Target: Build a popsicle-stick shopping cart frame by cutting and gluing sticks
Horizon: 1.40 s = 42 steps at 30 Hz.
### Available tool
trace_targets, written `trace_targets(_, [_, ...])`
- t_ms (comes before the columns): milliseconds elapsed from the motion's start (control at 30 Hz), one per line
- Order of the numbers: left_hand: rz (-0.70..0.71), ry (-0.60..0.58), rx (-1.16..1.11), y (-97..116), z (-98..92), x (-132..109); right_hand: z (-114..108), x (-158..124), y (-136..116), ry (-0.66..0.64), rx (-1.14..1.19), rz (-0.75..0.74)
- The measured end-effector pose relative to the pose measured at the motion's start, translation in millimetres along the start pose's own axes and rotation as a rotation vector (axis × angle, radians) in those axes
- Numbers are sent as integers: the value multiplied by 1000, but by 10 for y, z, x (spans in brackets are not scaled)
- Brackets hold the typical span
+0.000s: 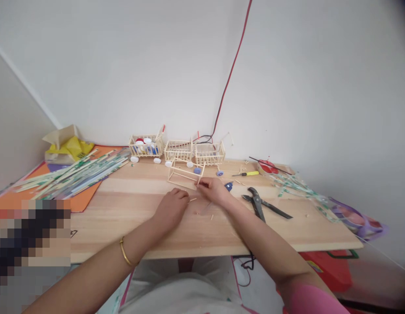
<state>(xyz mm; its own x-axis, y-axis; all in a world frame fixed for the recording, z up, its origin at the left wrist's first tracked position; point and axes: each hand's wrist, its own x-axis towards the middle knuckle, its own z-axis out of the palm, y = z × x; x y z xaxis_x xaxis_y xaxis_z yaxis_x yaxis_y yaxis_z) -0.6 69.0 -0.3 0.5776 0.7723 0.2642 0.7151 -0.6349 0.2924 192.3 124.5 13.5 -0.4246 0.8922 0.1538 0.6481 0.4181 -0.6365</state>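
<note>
A small open frame of thin wooden sticks (pixel 185 174) stands on the wooden table (pixel 130 218) in front of me. My right hand (pixel 214 190) is at its near right corner, fingers pinched together on a stick of the frame. My left hand (pixel 171 208) rests on the table just left of it, fingers curled down; what is under them is hidden. A few short stick pieces (pixel 193 199) lie between the two hands. A gold bangle (pixel 125 254) is on my left wrist.
Three finished stick carts (pixel 178 150) stand along the wall, one holding bottle caps. Wrapped chopsticks (pixel 74 174) lie on an orange sheet at left, beside a yellow bag (pixel 70 148). Black pliers (pixel 259 203), a yellow screwdriver (pixel 246 174) and empty wrappers (pixel 294 185) lie at right.
</note>
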Motion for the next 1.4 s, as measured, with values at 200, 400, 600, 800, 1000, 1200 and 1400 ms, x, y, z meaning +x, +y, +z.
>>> trace_targets(200, [-1, -14, 94, 35, -15, 75, -46, -180, -199, 19, -38, -15])
trace_targets(400, [23, -54, 182, -106, -152, 9, 27, -339, -311, 76, -133, 80])
trace_targets(600, [-98, -31, 242, -316, -270, -104, 270, -375, -530, 117, -273, 232])
trace_targets(800, [-238, 14, 296, -495, -302, -122, 436, -383, -741, 101, -330, 309])
trace_targets(1000, [-250, -29, 325, -544, -375, -44, 362, -565, -894, 69, -299, 338])
trace_targets(1200, [-257, 13, 162, -660, -499, 28, -97, -1032, -553, 216, -220, 294])
trace_targets(1400, [-360, 298, -256, -415, -590, 279, -421, -874, -203, 389, -94, 241])
